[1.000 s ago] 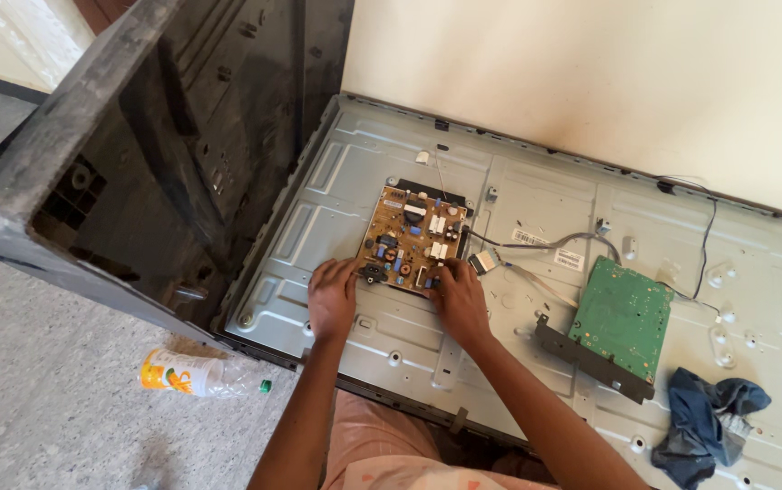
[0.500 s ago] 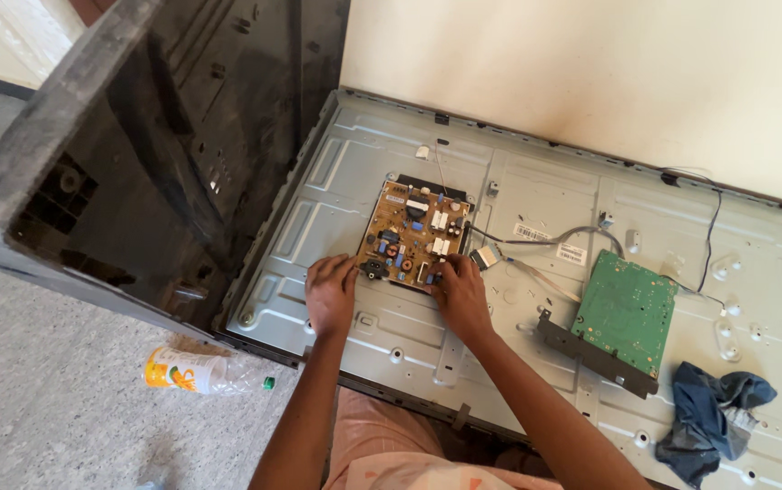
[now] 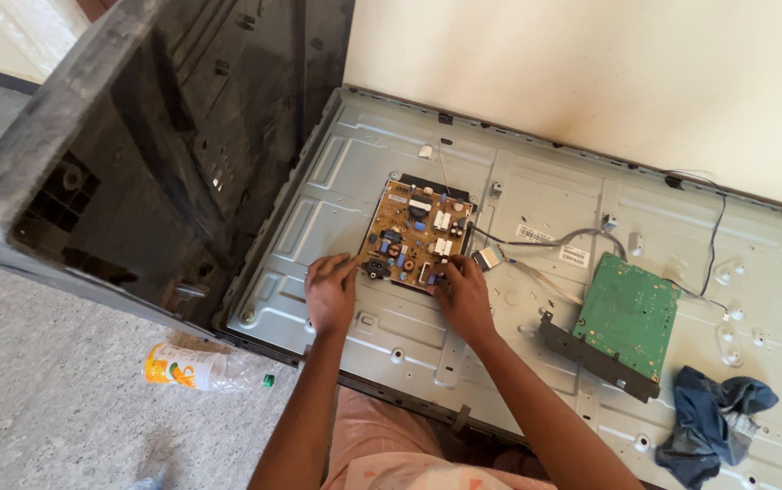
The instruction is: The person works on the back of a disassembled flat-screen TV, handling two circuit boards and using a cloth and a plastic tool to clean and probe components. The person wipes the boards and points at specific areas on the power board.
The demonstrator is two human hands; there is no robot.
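A large grey metal back panel of a flat screen lay face down before me on the floor, with its black plastic rear cover propped up at my left. Near the panel's middle sat a brown circuit board — my left hand rested at its near left corner and my right hand at its near right corner, fingers curled onto the edge, holding nothing else. Smaller things lay around — a green circuit board and a dark blue rag on my right, a plastic bottle on the floor.
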